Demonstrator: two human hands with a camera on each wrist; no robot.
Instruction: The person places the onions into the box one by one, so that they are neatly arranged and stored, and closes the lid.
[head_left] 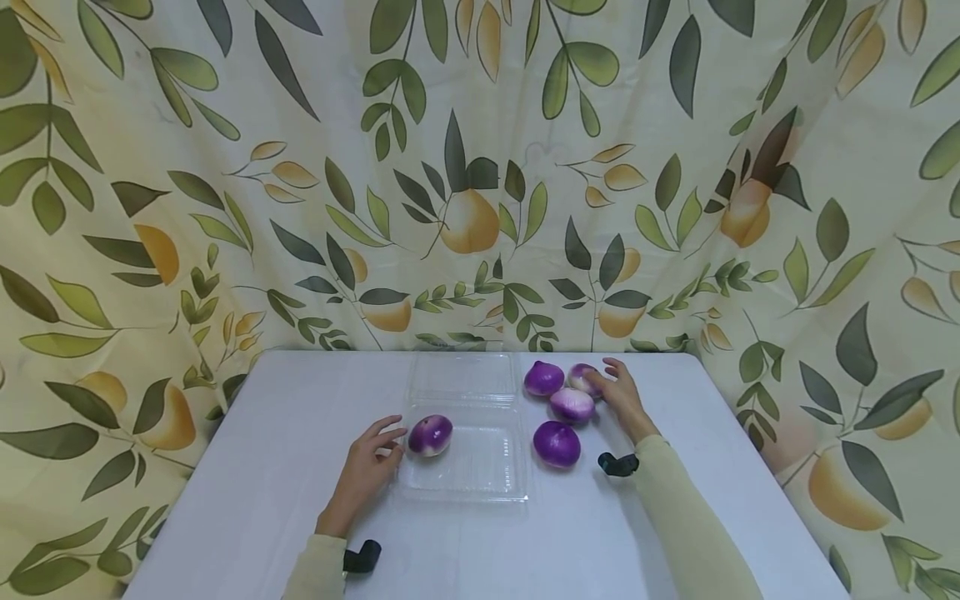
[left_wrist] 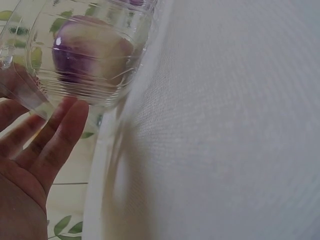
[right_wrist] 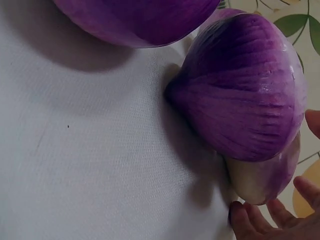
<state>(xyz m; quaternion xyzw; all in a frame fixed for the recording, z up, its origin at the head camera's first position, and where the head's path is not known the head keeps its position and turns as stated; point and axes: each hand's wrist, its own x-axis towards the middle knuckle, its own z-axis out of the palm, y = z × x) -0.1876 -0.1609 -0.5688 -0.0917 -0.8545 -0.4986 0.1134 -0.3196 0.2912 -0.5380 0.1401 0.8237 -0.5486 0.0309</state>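
Observation:
A clear plastic hinged box (head_left: 480,497) lies open on the table, its lid (head_left: 461,377) folded back. One purple onion (head_left: 431,436) sits at the left side of its base. My left hand (head_left: 366,471) touches the box's left wall with fairly straight fingers; the left wrist view shows the fingertips against the plastic. At right, my right hand (head_left: 624,396) reaches round the far-right onion (head_left: 581,375), fingers spread and thumb near its side. In the right wrist view, that pale-bottomed onion (right_wrist: 265,182) is partly hidden behind another purple onion (right_wrist: 245,90).
Three more purple onions stand right of the box: one at the back (head_left: 543,378), a paler one (head_left: 572,406) in the middle, and one nearer the front (head_left: 557,444). A white cloth covers the table (head_left: 262,500). Behind hangs a leaf-and-fruit curtain (head_left: 465,167).

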